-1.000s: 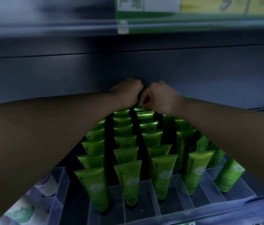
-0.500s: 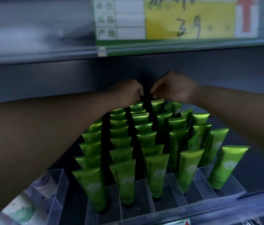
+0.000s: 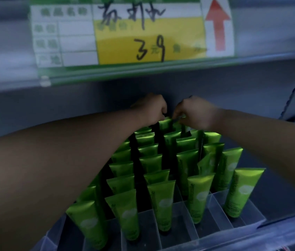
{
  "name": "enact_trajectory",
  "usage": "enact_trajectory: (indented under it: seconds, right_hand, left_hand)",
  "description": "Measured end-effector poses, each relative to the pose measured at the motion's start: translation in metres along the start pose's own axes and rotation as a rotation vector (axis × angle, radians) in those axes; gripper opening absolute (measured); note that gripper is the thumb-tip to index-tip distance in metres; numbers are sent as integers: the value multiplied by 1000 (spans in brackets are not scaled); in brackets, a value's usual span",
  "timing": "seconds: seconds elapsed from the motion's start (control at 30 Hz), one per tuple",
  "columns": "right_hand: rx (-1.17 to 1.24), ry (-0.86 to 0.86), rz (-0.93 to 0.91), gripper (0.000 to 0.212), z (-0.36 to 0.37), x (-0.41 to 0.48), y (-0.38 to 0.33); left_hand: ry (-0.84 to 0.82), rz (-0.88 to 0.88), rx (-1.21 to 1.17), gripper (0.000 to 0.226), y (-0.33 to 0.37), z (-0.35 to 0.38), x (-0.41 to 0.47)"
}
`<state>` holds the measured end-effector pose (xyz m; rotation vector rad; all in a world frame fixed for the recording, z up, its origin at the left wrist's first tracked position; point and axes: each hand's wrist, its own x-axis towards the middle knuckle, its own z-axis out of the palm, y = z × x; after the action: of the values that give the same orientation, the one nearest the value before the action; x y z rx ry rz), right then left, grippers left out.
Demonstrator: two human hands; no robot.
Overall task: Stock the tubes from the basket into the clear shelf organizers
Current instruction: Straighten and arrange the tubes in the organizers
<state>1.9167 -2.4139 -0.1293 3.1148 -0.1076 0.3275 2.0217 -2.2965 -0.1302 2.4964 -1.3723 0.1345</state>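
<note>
Two bare forearms reach to the back of a grey metal shelf, where a clear plastic organizer with thin see-through dividers holds glossy green tubes in lanes running front to back. The tubes stand cap down with their flat crimped ends up, each tapering from a wide top and bearing a pale round mark. One tube in the right-hand lanes leans out of line. The right hand has its fingers curled down, pinching the crimped top of a rear tube at the far end of a lane. The left hand sits just beside it with fingers curled in, though whether it grips anything cannot be told. A white and yellow price tag, with handwritten figures and a red arrow pointing up, hangs on the edge of the shelf above.
</note>
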Motion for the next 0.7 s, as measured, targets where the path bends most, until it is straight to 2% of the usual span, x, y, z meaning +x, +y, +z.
enact_trajectory:
  seconds: [0.27,0.7]
  right_hand:
    - [22,59,0,18,6,1,-8]
    - [175,79,12,14,9,8,-20]
  left_hand:
    - [26,-28,145,10,8,2,0]
    - [50,-48,228,20,10,0,-6]
